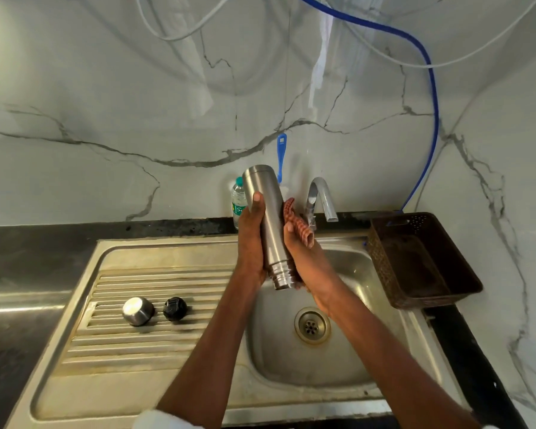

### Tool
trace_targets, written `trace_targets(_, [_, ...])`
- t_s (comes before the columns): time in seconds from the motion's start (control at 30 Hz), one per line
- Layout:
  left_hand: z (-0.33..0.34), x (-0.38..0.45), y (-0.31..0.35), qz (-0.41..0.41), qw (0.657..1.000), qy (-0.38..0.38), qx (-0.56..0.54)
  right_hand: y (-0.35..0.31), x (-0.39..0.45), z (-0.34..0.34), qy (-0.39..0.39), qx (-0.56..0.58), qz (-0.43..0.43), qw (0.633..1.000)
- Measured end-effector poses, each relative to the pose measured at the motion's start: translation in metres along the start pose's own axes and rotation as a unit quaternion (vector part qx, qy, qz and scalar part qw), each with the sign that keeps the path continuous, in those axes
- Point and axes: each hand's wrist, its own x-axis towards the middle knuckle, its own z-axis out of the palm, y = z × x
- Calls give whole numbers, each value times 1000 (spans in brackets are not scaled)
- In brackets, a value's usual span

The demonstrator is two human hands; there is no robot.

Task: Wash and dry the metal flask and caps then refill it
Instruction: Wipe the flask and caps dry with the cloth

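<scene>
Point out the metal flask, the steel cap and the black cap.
metal flask (268, 218): head view, on the middle of its body.
steel cap (137, 310): head view, on its shiny top.
black cap (175, 308): head view, on its ribbed top.

1. Metal flask (268, 218): brushed steel cylinder, uncapped, held upside down and slightly tilted above the sink (347, 264) basin, threaded neck pointing down toward the basin, flat base uppermost.
2. Checked cloth (299, 226): red-and-white, pressed against the flask's right side, over the sink basin.
3. Steel cap (137, 311): domed, shiny, resting on the ribbed drainboard left of the sink basin.
4. Black cap (175, 308): round, ridged, just beside the steel cap, between it and the sink basin.
</scene>
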Motion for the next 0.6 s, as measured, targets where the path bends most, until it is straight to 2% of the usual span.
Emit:
trace_targets(0.1, [-8,4,-2,-19,999,21,-20,19,-7,-4,-31,-86,-79,993])
trace_targets(0.17, [-9,3,-1,-19,997,78,-8,34,-16,-6,-45,-189,-141,971])
trace_targets(0.27, [-7,7,-3,-6,982,185,43,54,-36,-6,-30,-422,-188,886])
trace_targets(0.3, [-8,10,-3,-6,976,214,44,58,-43,-5,-23,-468,-190,863])
trace_targets(0.37, [-10,11,-1,-27,968,248,17,64,-50,-4,-14,-498,-202,844])
trace_targets(0.43, [-7,7,-1,-44,966,254,-14,68,-46,-4,9,-475,-214,853])
trace_targets(0.5, [-4,2,-6,-32,965,259,-30,65,-36,1,38,-390,-166,905])
trace_targets(0.57, [-4,-2,-9,-5,963,264,-52,49,-27,0,24,-208,-84,974])
trace_targets(0.6, [-4,-3,-10,12,963,260,-67,37,-24,-8,-13,-111,-21,994])
